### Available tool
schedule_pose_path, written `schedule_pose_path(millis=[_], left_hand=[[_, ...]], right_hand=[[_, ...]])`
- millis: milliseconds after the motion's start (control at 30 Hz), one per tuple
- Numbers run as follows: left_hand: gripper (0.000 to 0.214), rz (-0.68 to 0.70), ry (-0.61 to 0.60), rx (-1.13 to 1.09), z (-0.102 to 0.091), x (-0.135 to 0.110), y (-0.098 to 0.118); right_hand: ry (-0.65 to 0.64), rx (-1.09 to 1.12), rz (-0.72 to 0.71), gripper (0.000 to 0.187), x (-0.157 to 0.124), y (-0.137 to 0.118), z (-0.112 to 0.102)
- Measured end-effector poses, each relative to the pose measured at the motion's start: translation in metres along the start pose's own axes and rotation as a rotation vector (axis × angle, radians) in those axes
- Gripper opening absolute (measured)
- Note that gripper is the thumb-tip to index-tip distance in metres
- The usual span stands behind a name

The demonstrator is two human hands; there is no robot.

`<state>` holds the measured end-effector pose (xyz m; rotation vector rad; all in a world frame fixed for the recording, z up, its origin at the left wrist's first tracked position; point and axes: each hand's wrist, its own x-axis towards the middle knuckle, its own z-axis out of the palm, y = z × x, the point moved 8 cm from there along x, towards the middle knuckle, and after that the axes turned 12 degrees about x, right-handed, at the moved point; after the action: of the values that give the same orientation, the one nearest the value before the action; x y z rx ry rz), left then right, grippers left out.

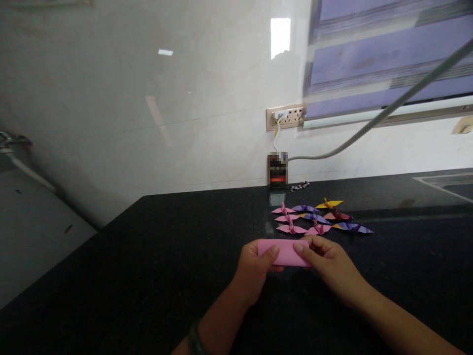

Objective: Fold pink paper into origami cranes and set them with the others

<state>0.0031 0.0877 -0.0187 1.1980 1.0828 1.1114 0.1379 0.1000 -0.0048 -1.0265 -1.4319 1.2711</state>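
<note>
Both my hands hold a folded pink paper strip just above the black counter. My left hand pinches its left end, thumb on top. My right hand pinches the right end, thumb pressed on the paper. Just beyond the paper lie several folded paper cranes in pink, purple and yellow, set out in rows on the counter.
A small dark device leans against the white wall, wired to a socket plate. A grey cable runs up to the right. A small beaded item lies beside the device. A window blind hangs at the upper right.
</note>
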Motion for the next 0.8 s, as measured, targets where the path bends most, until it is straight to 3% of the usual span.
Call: schedule_pose_path(millis=[800], left_hand=[[0.032,-0.034,-0.009,0.022,0.0030,0.0010,-0.0056]], right_hand=[[-0.002,-0.014,-0.009,0.026,-0.0008,-0.0043,-0.0009]])
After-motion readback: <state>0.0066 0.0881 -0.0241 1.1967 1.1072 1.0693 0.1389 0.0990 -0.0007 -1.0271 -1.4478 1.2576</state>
